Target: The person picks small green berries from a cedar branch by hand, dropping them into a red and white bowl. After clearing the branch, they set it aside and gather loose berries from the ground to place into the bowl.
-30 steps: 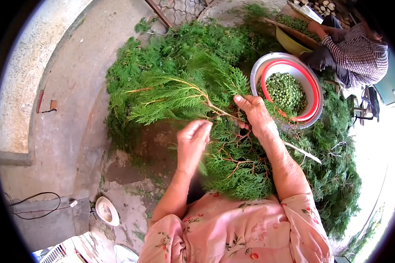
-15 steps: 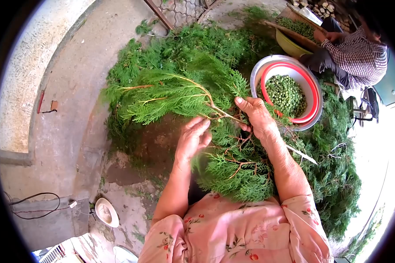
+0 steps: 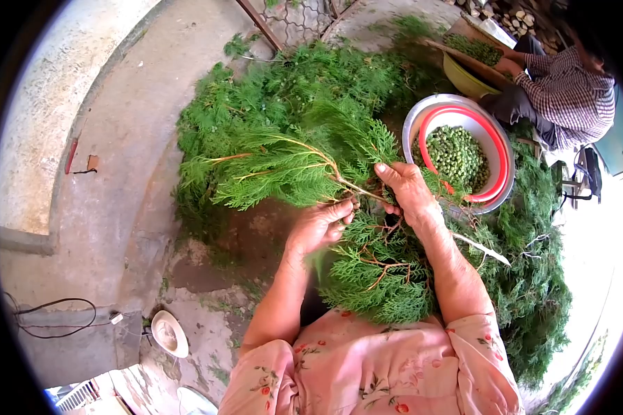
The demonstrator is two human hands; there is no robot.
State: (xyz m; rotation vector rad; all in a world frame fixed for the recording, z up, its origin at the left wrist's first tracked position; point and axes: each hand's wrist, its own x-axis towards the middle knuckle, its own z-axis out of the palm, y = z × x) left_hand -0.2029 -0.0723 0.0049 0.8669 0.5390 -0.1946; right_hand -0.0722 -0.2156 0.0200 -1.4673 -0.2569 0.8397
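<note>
A leafy green branch (image 3: pixel 284 169) with a brown stem stretches across the middle, over my lap. Closed round its stem is my right hand (image 3: pixel 410 194), thumb on top. My left hand (image 3: pixel 323 223) pinches at the underside of the same branch, near where the twigs fork; what lies between its fingertips is too small to make out. More green sprigs (image 3: pixel 384 273) rest on my lap below the hands. To the right of my right hand stands a red-rimmed basin (image 3: pixel 500 155) holding small green cones or berries (image 3: pixel 457 155), set inside a larger metal basin (image 3: pixel 410 131).
A heap of cut greenery (image 3: pixel 304 76) lies ahead, with another pile (image 3: pixel 533 277) at the right. A person in a checked shirt (image 3: pixel 567 90) sits at the upper right beside a yellow-green basin (image 3: pixel 464 77). A pale round dish (image 3: pixel 169 333) is at the lower left.
My left hand has moved right and up to the branch, its fingers now closed together. The whole view has shifted slightly. My right hand keeps its hold on the stem.
</note>
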